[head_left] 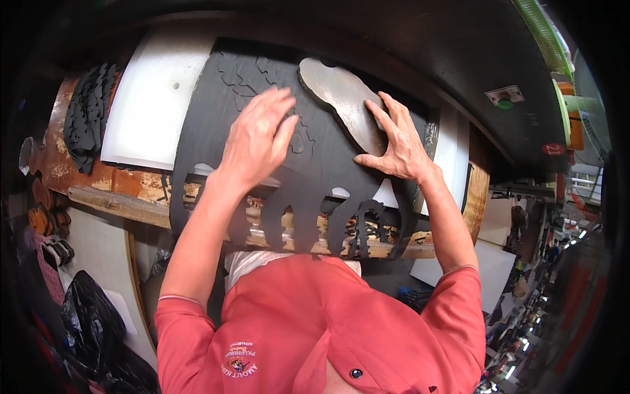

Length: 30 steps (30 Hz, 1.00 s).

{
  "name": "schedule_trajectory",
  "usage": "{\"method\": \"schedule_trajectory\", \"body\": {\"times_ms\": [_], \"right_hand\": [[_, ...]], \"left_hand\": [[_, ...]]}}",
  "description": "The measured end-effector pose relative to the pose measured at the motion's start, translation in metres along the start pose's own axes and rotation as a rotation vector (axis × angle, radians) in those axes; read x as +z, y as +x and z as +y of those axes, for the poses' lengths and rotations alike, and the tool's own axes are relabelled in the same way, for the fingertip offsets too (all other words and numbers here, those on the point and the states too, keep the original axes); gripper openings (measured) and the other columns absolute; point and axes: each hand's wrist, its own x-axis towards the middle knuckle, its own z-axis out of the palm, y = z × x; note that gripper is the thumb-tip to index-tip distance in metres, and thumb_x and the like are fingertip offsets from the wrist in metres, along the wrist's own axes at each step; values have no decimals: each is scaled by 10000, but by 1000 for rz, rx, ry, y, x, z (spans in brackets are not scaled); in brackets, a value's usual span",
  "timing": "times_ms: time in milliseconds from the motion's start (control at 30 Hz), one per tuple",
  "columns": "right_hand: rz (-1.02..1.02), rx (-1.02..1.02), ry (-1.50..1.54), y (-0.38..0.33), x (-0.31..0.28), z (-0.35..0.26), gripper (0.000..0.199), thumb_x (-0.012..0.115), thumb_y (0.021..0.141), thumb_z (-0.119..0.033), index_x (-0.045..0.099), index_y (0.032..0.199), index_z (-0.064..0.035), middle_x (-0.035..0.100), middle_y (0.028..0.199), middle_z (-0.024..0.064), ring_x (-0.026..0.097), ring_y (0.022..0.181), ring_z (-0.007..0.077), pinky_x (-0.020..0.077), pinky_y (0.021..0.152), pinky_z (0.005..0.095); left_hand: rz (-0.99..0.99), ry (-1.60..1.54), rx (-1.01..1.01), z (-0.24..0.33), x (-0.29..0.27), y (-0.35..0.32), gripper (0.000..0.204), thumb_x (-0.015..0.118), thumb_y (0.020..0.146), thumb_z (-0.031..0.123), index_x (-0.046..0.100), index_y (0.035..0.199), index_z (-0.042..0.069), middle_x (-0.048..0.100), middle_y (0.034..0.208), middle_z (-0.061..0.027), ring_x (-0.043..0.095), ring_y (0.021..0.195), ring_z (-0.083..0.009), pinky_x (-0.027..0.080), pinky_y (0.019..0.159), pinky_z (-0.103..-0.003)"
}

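A flat metal cutting die [336, 92], grey and curved like a shoe sole, lies tilted on a black sheet [216, 125]. My right hand [395, 141] grips its near right end, the thumb along the near edge and the fingers on the top and far side. My left hand [259, 134], a little blurred, is over the sheet left of the die; its fingers are stretched out and it holds nothing. Cut outlines show in the sheet around and beyond my left hand. Strips with cut-out gaps [282, 220] hang along the sheet's near edge.
A white board [154, 98] is under the sheet's left side. Dark cut pieces [90, 118] are stacked at the far left. Overhead, a dark machine beam [446, 52] carries a green button [504, 104]. A worn wooden ledge [118, 205] runs along the front.
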Motion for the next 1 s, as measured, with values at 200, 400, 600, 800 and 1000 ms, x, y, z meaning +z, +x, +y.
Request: {"method": "schedule_trajectory", "body": {"times_ms": [200,400,600,800,1000], "right_hand": [[22,-58,214,13,1,15,990,895,580,-321,609,1508,-125,437,1595,283,472,1376,445,425,1179,531],[25,88,558,5,-23,33,991,911,580,-343,636,1498,-90,512,1598,220,488,1488,366,374,1242,478],[353,156,861,-23,-52,30,1049,949,642,-353,558,1536,32,523,1590,202,507,1483,328,352,1253,436],[648,223,976,-59,-87,20,1097,945,696,-310,440,1595,67,591,1503,190,584,1377,270,437,1169,377],[831,233,756,-85,-123,21,1049,920,731,-291,444,1601,53,645,1398,148,637,1241,205,473,1098,318]], "left_hand": [[-63,236,14,-23,33,7,494,744,978,138,610,1426,-21,598,1531,-213,506,1482,-408,376,1256,-526],[-94,237,10,-24,31,6,499,748,975,163,620,1417,-30,598,1533,-210,505,1486,-394,373,1258,-522],[-118,264,3,-22,30,7,492,715,1005,218,637,1414,-44,590,1546,-212,486,1509,-373,345,1280,-504],[-96,280,13,-24,32,5,524,769,964,140,606,1444,6,575,1568,-193,492,1506,-378,374,1261,-527],[-92,268,16,-25,32,5,533,772,963,140,601,1453,17,572,1572,-190,487,1509,-380,373,1263,-524]]}}
